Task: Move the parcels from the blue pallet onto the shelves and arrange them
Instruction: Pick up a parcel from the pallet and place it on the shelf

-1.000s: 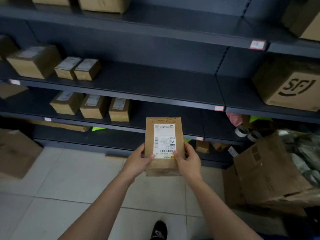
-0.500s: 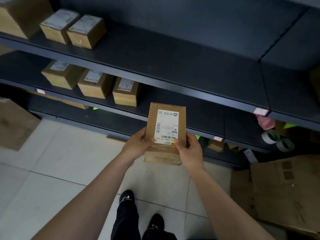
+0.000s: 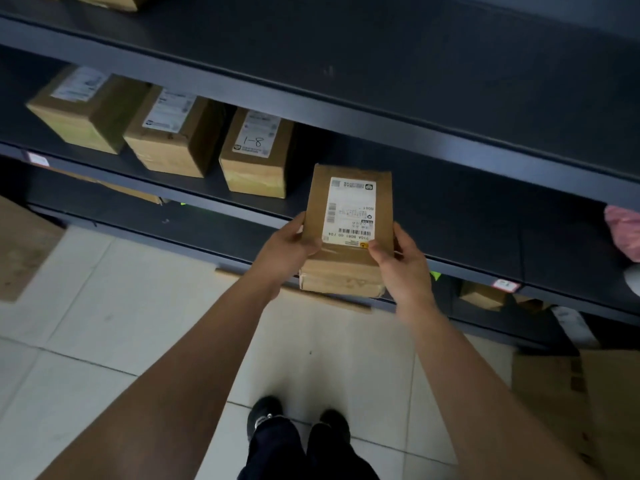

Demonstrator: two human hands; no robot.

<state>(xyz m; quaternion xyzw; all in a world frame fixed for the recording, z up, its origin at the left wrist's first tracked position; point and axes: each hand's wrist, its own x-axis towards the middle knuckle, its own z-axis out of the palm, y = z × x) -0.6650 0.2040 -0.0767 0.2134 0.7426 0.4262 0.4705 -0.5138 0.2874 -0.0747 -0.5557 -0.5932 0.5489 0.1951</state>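
I hold a brown cardboard parcel (image 3: 349, 233) with a white shipping label, its far end reaching over the front edge of a dark shelf (image 3: 467, 216). My left hand (image 3: 287, 247) grips its left side and my right hand (image 3: 401, 261) grips its right side. On the same shelf to the left stand three brown labelled parcels in a row: one marked "1-8" (image 3: 258, 155), a middle one (image 3: 173, 133) and a far-left one (image 3: 86, 107). The blue pallet is out of view.
A deeper shelf (image 3: 381, 64) juts out above. Lower shelves hold a small box (image 3: 481, 294) and a pink bag (image 3: 623, 233). A large carton (image 3: 571, 403) sits on the floor at right, another (image 3: 20, 247) at left. My feet (image 3: 298, 424) stand on pale tiles.
I have stepped closer and looked down. The parcel in both hands has moved forward and lower, to the shelf with the row of three parcels, right of the "1-8" box.
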